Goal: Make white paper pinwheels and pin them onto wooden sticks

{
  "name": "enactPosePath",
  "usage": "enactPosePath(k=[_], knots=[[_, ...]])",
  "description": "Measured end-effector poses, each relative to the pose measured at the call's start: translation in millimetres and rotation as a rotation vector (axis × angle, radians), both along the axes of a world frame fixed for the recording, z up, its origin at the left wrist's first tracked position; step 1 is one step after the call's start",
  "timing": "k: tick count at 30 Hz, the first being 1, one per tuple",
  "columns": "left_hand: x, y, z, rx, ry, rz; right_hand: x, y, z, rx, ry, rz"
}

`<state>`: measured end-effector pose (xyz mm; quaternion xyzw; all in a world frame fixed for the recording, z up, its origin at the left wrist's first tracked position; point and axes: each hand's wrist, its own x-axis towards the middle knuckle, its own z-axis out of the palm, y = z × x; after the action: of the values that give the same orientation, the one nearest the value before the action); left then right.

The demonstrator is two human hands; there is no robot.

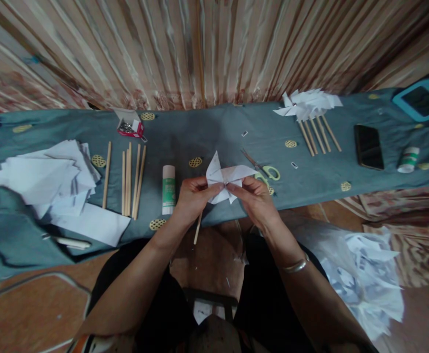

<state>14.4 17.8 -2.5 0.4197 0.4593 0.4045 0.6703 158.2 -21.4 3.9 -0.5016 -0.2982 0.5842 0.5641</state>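
A white paper pinwheel [232, 174] is held between both hands above the table's front edge. My left hand [195, 196] is closed on its left side, the thumb near the middle. From under that hand a thin wooden stick [198, 228] slants down; its upper end is hidden. My right hand [255, 196] pinches the pinwheel's right side, its thumb next to a small shiny pin [226, 184] at the centre. Just beyond the right fingers lie scissors [270, 172] with pale green handles. A glue stick [168, 190] with a green label is left of my left hand.
Loose wooden sticks [126, 184] and a pile of white paper [45, 176] lie at left, behind them a red box of pins [131, 127]. Several pinwheels [310, 105], a phone [368, 146], a second glue stick [409, 160] and a blue-framed device [422, 100] are at right. A plastic bag [361, 274] is on the floor.
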Motion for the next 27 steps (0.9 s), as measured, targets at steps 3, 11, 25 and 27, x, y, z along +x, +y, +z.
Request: enactPosePath(k=[3, 11, 25, 27], knots=[[0, -1, 0.7, -0.006, -0.001, 0.019, 1, -1, 1.0, 0.004, -0.009, 0.000], [7, 1, -4.0, -0.083, -0.112, 0.138, 1, 1, -5.4, 0.030, -0.020, -0.035], [-2, 18, -3.3, 0.039, -0.053, 0.292, 20, 5, -18.4, 0.139, -0.417, -0.200], [-1, 16, -2.9, 0.054, -0.018, 0.252, 19, 4, -9.8, 0.186, -0.501, -0.241]])
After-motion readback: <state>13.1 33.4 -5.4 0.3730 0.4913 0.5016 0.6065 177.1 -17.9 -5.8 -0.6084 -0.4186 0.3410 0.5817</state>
